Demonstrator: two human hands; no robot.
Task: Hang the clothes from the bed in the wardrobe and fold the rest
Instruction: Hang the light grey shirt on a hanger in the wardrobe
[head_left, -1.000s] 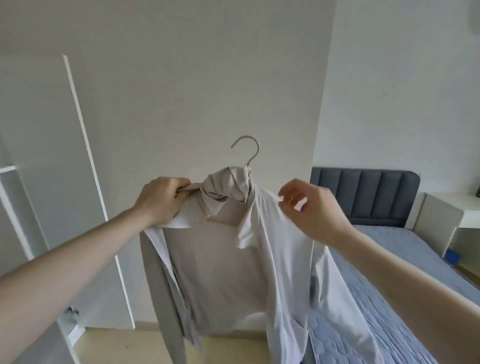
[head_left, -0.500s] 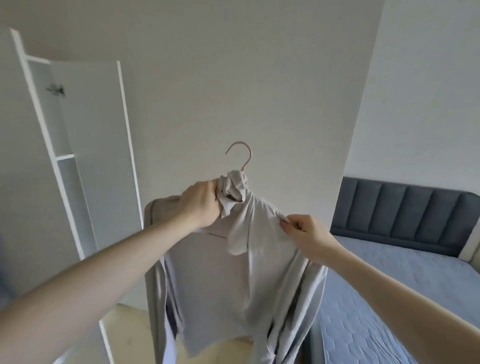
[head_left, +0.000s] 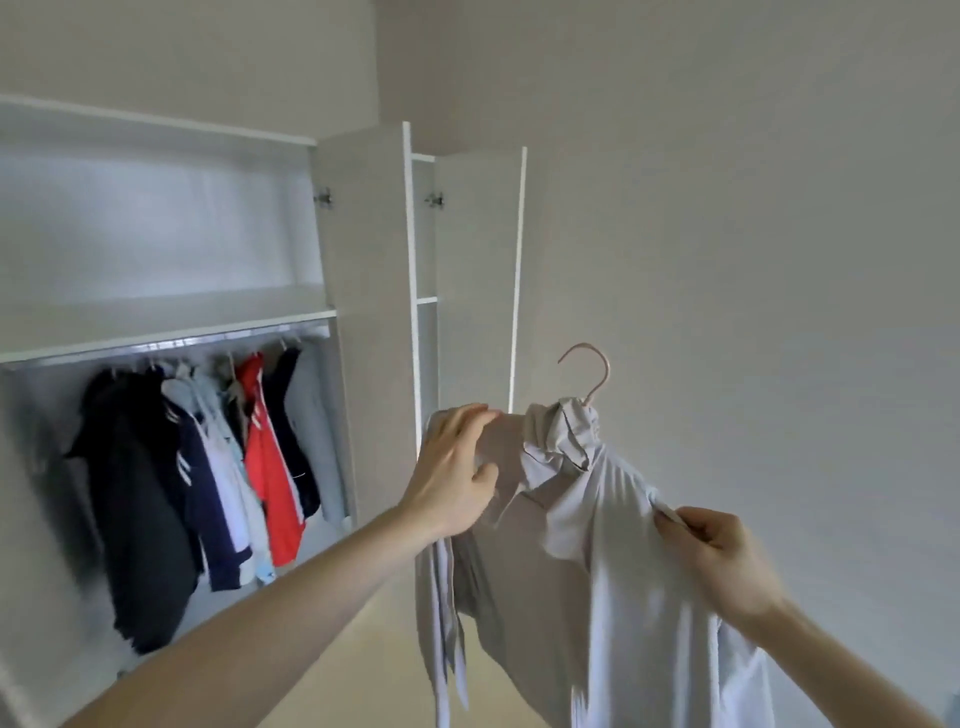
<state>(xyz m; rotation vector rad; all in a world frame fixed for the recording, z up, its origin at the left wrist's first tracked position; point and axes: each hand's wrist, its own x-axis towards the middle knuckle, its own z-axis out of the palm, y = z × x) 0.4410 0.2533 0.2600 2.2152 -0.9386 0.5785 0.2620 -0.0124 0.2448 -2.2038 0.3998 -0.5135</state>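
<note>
A light grey shirt (head_left: 602, 582) hangs on a pink hanger (head_left: 589, 366), held up in front of me to the right of the open wardrobe (head_left: 363, 312). My left hand (head_left: 457, 473) rests with straight, spread fingers on the shirt's left shoulder. My right hand (head_left: 727, 561) pinches the fabric at the shirt's right shoulder. The collar is bunched up around the hanger's neck. The bed is out of view.
Several garments (head_left: 208, 467), among them black, navy, white and red ones, hang from the wardrobe's rail (head_left: 171, 345) under a white shelf (head_left: 166, 317). Two open doors (head_left: 478, 286) stand between that compartment and the shirt. A plain wall lies behind.
My view has swung left from the bed to the wardrobe's inside. My left hand has let go of the collar and now lies with straight fingers on the left shoulder. My right hand keeps its pinch.
</note>
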